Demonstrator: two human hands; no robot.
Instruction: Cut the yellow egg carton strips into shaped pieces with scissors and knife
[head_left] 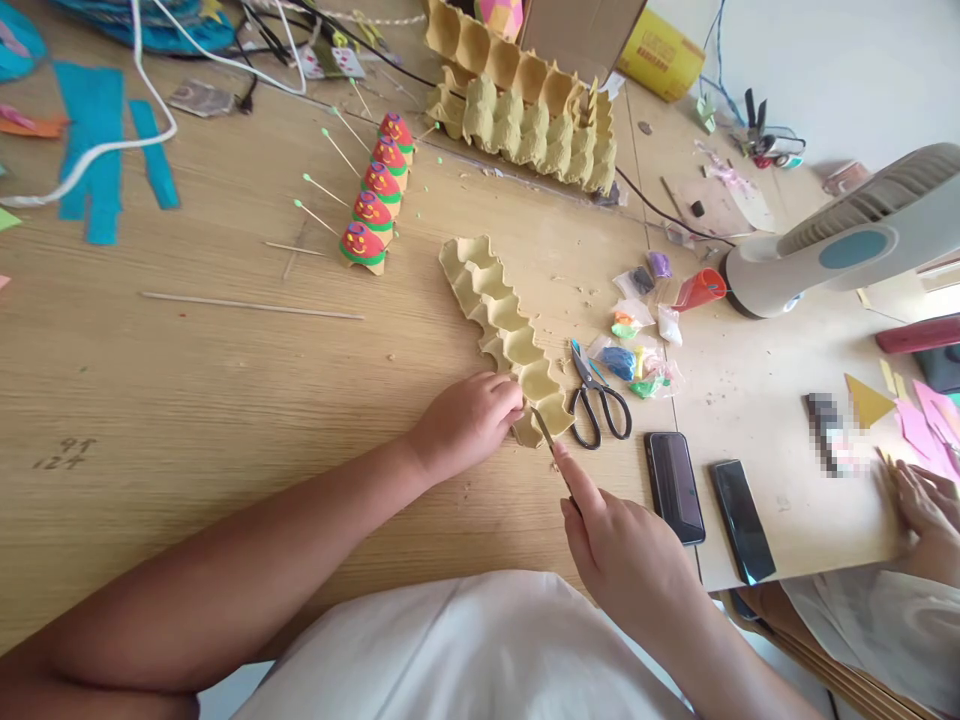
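Observation:
A strip of beige egg carton [517, 335] with its cups facing up lies on the wooden table in front of me. My left hand [476, 420] grips its near end, fingers closed over the edge. In my right hand [615, 540] is a thin knife [544, 428], the index finger stretched along it. The blade touches the carton near the last cups, close to my left fingertips; most of the handle is hidden in my palm. Just right of the carton, black-handled scissors [592, 395] lie with their blades nearly together.
Red-and-green painted carton cups [373, 210] with green-tipped sticks stand beyond. More egg cartons [525, 110] sit at the back. Bags of coloured clay [634, 360], two phones [675, 487] and a white fan [832, 240] are to the right. A co-worker's hands [926, 500] rest at the far right.

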